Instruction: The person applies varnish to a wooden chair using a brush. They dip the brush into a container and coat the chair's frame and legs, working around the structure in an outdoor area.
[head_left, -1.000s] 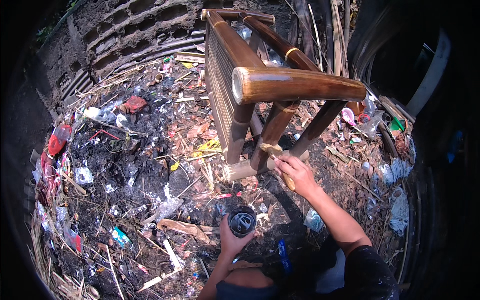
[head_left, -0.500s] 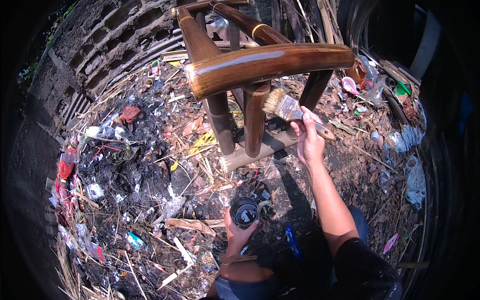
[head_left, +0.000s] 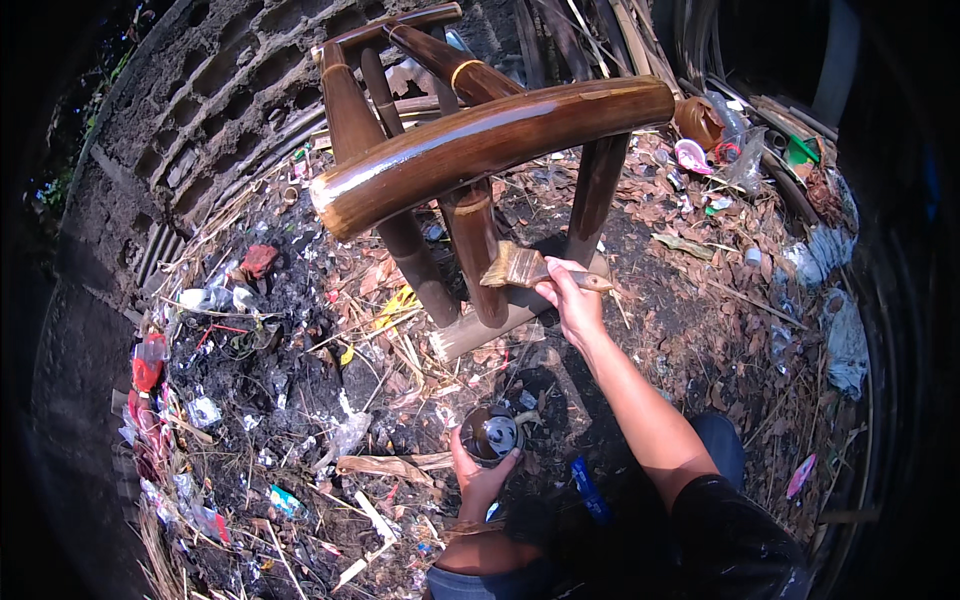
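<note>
A wide paintbrush (head_left: 528,268) is gripped by its handle in my right hand (head_left: 574,303), fingers closed round it. Its bristles meet, or nearly meet, the lower part of an upright bamboo post (head_left: 474,245). That post belongs to a glossy brown bamboo frame (head_left: 500,130) with a thick curved top rail and a paler foot bar (head_left: 462,335) on the ground. Low in front of my knees, my left hand (head_left: 480,482) wraps round a round dark container (head_left: 492,433) of dark, shiny liquid.
Litter, dry leaves and ash cover the ground. A block wall (head_left: 215,75) stands at the far left, with bamboo poles (head_left: 640,45) leaning behind the frame. Plastic bags (head_left: 845,340) lie at the right, a blue wrapper (head_left: 590,488) by my knees.
My right hand has brought the brush down and left, from beside the post's top to its lower part. The frame appears shifted left in view. My left hand still holds the container.
</note>
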